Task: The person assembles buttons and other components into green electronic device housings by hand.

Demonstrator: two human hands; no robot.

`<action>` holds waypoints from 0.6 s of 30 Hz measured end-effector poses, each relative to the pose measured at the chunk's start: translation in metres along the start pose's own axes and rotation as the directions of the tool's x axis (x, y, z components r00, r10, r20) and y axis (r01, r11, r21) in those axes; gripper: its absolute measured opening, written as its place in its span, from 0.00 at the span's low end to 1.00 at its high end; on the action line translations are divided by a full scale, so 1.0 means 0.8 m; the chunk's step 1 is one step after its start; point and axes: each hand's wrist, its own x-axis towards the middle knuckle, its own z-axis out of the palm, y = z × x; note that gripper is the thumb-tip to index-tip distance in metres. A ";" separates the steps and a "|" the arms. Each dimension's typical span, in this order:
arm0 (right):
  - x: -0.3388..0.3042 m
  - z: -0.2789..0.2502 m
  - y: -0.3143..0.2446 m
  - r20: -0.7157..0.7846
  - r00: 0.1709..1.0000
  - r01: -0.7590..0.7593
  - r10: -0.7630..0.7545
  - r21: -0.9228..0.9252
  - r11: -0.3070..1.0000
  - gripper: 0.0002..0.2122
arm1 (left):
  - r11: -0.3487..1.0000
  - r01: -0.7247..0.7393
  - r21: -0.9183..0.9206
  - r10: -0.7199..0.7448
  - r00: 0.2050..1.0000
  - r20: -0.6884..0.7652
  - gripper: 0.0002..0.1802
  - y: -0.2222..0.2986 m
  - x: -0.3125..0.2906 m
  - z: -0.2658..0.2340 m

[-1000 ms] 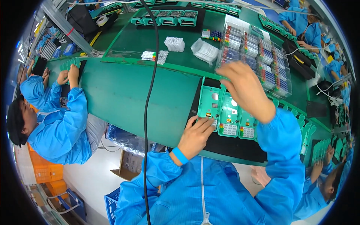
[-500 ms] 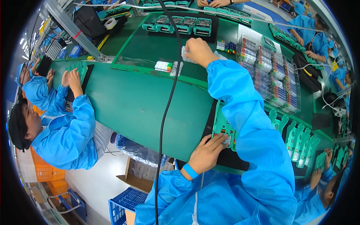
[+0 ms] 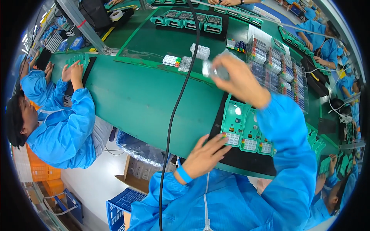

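Observation:
My right hand (image 3: 241, 79), smeared by motion, is closed on a shiny clear plastic piece (image 3: 210, 70) above the near green housings. My left hand (image 3: 204, 156) lies with outstretched fingers by the lower end of the leftmost green housing (image 3: 234, 115), fingertips close to a white keypad with coloured keys (image 3: 232, 139) fitted in it. Two more green housings (image 3: 251, 129) with similar keypads stand beside it on a black mat (image 3: 246, 161). Beyond my right hand lie a white keypad sheet (image 3: 169, 61), a clear plastic piece (image 3: 185, 64) and a clump of clear plastic (image 3: 200, 51).
A clear compartment tray (image 3: 277, 69) full of keypads stands at the right. Several green units (image 3: 185, 20) sit on a far mat. A black cable (image 3: 175, 107) hangs across the view. A co-worker (image 3: 61, 123) sits at the left; a blue crate (image 3: 123, 204) stands below.
My right hand has come back from the far side toward the housings, carrying the clear plastic piece. My left hand has drawn back slightly to the left, off the housing's keypad.

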 end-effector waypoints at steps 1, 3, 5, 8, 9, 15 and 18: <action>-0.036 -0.011 -0.027 0.016 1.000 -0.002 0.001 0.020 1.000 0.13 | 0.999 0.000 -0.044 -0.005 0.993 -0.115 0.23 -0.003 -0.005 -0.012; -0.107 -0.031 -0.069 0.154 0.981 -0.134 0.119 0.092 0.987 0.15 | 0.982 0.051 -0.181 -0.100 0.957 -0.272 0.16 -0.020 -0.031 -0.019; -0.179 -0.023 -0.090 0.202 0.958 -0.220 0.204 0.060 0.974 0.16 | 0.966 0.139 -0.216 -0.205 0.925 -0.320 0.10 -0.021 -0.023 -0.031; -0.223 -0.002 -0.106 0.171 0.931 -0.318 0.321 -0.048 0.947 0.18 | 0.977 0.148 -0.155 -0.195 0.914 -0.356 0.13 -0.023 0.006 -0.039; -0.226 -0.001 -0.110 0.167 0.932 -0.319 0.323 -0.047 0.947 0.18 | 0.969 0.126 -0.213 -0.198 0.909 -0.366 0.13 -0.022 0.017 -0.037; -0.257 -0.026 -0.119 -0.030 0.918 -0.395 0.394 -0.013 0.919 0.18 | 0.968 0.132 -0.215 -0.180 0.958 -0.222 0.14 -0.009 0.077 -0.002; -0.283 -0.042 -0.121 -0.027 0.898 -0.440 0.439 -0.020 0.898 0.18 | 0.975 0.222 0.000 -0.221 0.974 -0.046 0.10 -0.009 0.081 0.012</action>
